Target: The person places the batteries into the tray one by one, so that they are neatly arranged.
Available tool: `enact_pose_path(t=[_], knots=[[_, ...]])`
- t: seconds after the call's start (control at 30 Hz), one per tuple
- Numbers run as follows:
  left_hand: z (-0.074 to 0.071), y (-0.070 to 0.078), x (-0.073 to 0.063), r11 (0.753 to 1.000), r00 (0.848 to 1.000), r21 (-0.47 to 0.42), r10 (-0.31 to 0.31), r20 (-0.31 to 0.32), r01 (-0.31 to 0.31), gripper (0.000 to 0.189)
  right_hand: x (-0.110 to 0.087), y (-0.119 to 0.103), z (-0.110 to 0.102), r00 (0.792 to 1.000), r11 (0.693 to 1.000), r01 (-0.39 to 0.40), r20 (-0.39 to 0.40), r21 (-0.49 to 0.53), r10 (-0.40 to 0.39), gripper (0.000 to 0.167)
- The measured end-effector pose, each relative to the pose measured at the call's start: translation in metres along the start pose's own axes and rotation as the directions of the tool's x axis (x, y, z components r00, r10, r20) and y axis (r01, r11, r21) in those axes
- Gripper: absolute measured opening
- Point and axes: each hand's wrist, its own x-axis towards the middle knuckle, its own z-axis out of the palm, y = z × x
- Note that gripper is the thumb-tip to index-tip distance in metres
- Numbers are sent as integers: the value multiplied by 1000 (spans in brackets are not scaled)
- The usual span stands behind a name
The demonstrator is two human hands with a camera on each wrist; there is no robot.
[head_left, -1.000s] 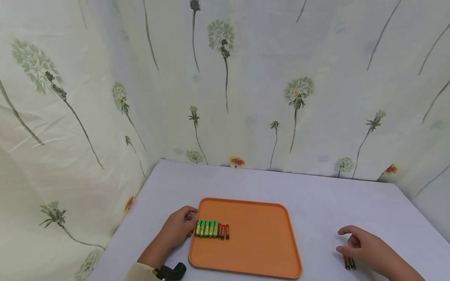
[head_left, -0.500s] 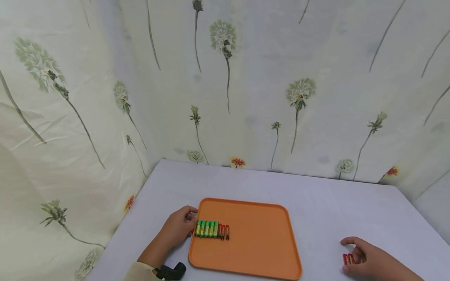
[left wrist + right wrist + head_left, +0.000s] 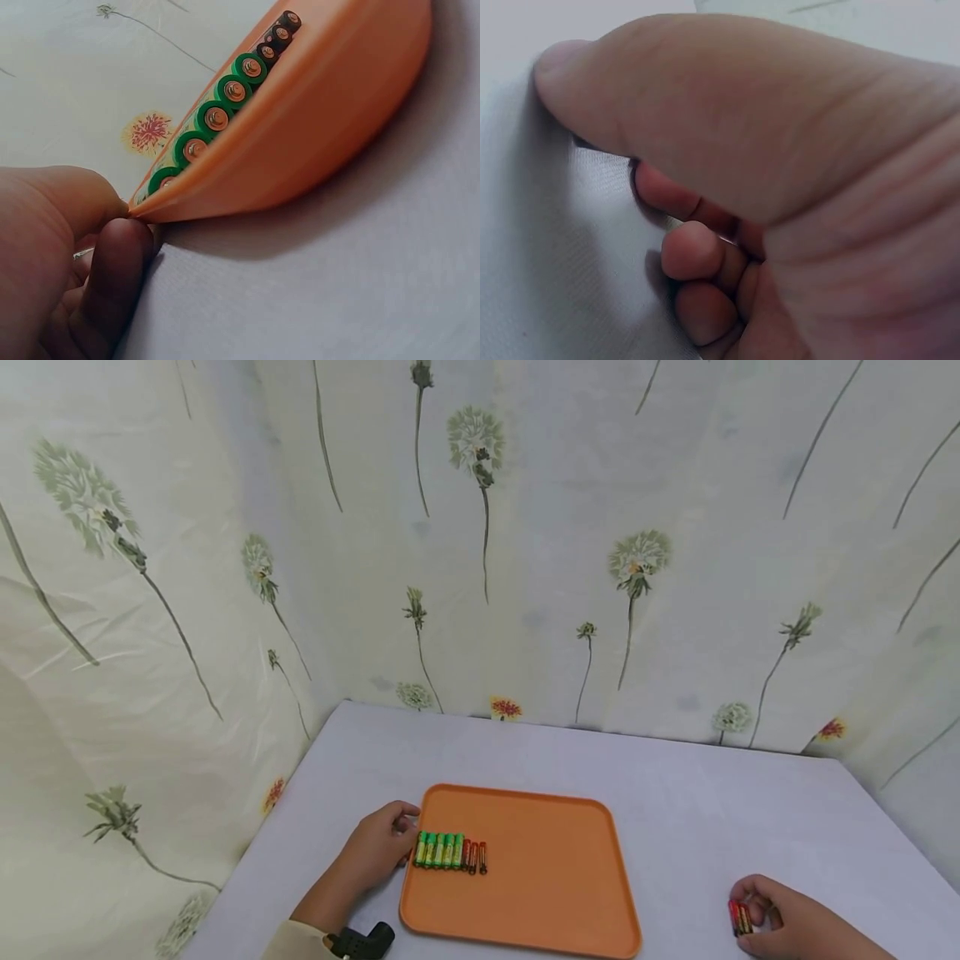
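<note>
My left hand (image 3: 378, 843) pinches the left rim of an orange tray (image 3: 547, 893); the left wrist view shows the thumb (image 3: 82, 191) and a finger meeting at that rim. A row of several green batteries (image 3: 440, 851) lies in the tray against its left side, and 3 thinner red-and-black batteries (image 3: 474, 857) continue the row rightward. Off to the right, my right hand (image 3: 787, 918) curls its thumb and fingers round a small pair of red batteries (image 3: 739, 917) on the table. In the right wrist view the thumb (image 3: 682, 97) hides nearly all of them.
A white cloth covers the table (image 3: 675, 810). Behind and to the left hangs a curtain (image 3: 525, 543) printed with dandelions. A black strap device (image 3: 363, 941) sits on the left wrist, near the tray's front left corner.
My right hand has come down and toward the front, and its fingers have closed round the red batteries. The left hand and the tray have stayed in place.
</note>
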Motion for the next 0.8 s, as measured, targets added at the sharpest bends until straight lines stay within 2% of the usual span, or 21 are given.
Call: enact_pose_path(t=[0.5, 0.8], knots=[[0, 1, -1, 1000, 1000, 0, -4, 0, 4, 28, 2, 0, 4, 997, 997, -55, -53, -47, 53, 36], [1, 0, -1, 1000, 1000, -8, 4, 3, -4, 28, -1, -2, 5, 998, 997, -31, -60, -71, 27, 35]])
